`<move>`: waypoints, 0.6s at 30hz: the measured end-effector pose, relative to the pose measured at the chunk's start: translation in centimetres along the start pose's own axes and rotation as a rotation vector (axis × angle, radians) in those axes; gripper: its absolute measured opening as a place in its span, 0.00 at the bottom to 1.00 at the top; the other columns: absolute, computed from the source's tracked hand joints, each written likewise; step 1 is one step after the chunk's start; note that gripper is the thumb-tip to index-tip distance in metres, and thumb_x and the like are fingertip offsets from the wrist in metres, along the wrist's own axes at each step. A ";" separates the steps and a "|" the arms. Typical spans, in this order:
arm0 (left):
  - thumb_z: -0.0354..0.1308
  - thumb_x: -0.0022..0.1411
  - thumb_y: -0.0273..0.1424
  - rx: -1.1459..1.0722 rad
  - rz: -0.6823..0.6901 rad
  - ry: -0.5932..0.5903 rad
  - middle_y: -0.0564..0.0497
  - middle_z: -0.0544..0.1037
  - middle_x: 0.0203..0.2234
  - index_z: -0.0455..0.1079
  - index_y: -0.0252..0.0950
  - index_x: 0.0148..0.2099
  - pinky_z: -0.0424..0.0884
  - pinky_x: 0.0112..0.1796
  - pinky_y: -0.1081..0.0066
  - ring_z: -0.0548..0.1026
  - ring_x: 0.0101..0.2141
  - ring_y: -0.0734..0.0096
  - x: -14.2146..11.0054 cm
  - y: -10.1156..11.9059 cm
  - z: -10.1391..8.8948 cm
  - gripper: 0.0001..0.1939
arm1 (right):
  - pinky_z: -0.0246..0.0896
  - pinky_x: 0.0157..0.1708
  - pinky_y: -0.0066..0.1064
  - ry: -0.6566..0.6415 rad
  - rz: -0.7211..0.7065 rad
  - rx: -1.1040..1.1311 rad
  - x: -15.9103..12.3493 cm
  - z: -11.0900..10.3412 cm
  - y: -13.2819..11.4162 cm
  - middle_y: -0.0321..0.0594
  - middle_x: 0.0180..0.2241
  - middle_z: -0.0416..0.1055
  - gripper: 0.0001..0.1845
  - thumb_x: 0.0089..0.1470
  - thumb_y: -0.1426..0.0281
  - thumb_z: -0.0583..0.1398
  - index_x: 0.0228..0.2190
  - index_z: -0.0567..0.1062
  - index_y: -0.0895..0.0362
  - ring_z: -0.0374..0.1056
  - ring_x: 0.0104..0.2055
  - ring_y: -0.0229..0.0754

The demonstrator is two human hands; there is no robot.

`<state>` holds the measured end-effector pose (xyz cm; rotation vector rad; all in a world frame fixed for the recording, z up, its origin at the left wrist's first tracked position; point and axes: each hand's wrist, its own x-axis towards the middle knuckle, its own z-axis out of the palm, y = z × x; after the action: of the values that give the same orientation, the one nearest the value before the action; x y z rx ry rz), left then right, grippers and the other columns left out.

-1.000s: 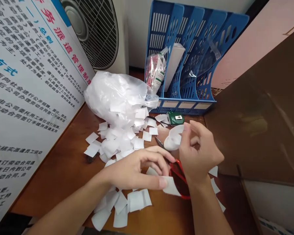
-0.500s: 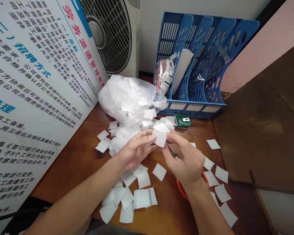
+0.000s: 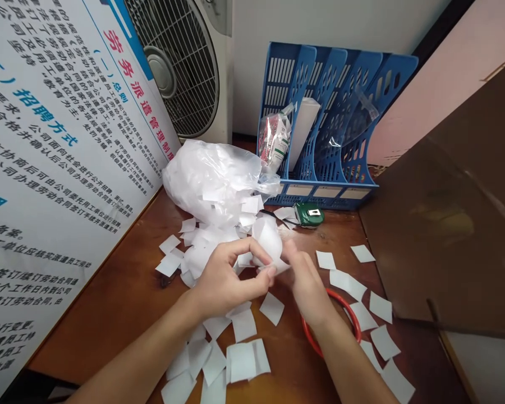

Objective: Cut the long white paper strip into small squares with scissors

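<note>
My left hand point(image 3: 225, 278) and my right hand point(image 3: 305, 283) meet over the middle of the brown desk point(image 3: 126, 297). Both pinch the same white paper strip point(image 3: 268, 240), which curls up above my fingers. Red-handled scissors point(image 3: 340, 306) lie on the desk under my right wrist, only part of the handle loop showing. Several small white paper squares point(image 3: 244, 325) are scattered around both hands. A white plastic bag point(image 3: 210, 177) with more squares spilling out sits just behind my left hand.
A blue file rack point(image 3: 332, 123) stands at the back with a packet point(image 3: 273, 134) in it. A green stapler point(image 3: 310, 214) lies in front of it. A printed board point(image 3: 54, 146) leans at left, a fan point(image 3: 180, 62) stands behind, brown cardboard point(image 3: 450, 213) at right.
My left hand left a paper square on the desk and rose to join the right hand on the strip. The right hand came off the scissors' handle. The view shifted slightly.
</note>
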<state>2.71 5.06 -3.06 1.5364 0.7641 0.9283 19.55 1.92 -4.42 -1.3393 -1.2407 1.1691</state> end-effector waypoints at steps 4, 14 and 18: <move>0.64 0.58 0.24 0.127 0.009 -0.019 0.53 0.78 0.28 0.73 0.36 0.33 0.70 0.38 0.70 0.75 0.32 0.69 0.0 0.3 -0.2 0.03 | 0.70 0.47 0.32 -0.125 0.013 0.234 0.5 0.0 0.0 0.41 0.37 0.78 0.18 0.62 0.55 0.61 0.39 0.80 0.56 0.74 0.42 0.42; 0.64 0.65 0.30 -0.110 -0.142 -0.095 0.53 0.76 0.30 0.69 0.35 0.36 0.69 0.36 0.74 0.72 0.32 0.75 0.7 -0.9 -0.2 0.07 | 0.72 0.45 0.28 0.183 0.065 0.674 1.4 -1.0 0.4 0.42 0.41 0.79 0.12 0.56 0.61 0.68 0.38 0.84 0.55 0.74 0.43 0.39; 0.64 0.66 0.33 -0.062 -0.147 -0.043 0.52 0.78 0.32 0.71 0.35 0.41 0.70 0.37 0.75 0.75 0.32 0.75 0.8 -1.0 -0.5 0.08 | 0.71 0.44 0.30 -0.003 0.033 0.536 1.4 -1.4 1.0 0.42 0.40 0.79 0.10 0.54 0.66 0.70 0.39 0.83 0.56 0.74 0.43 0.41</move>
<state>2.71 6.16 -3.94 1.4220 0.7993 0.8000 21.08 3.25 -5.38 -0.9559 -0.8227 1.4028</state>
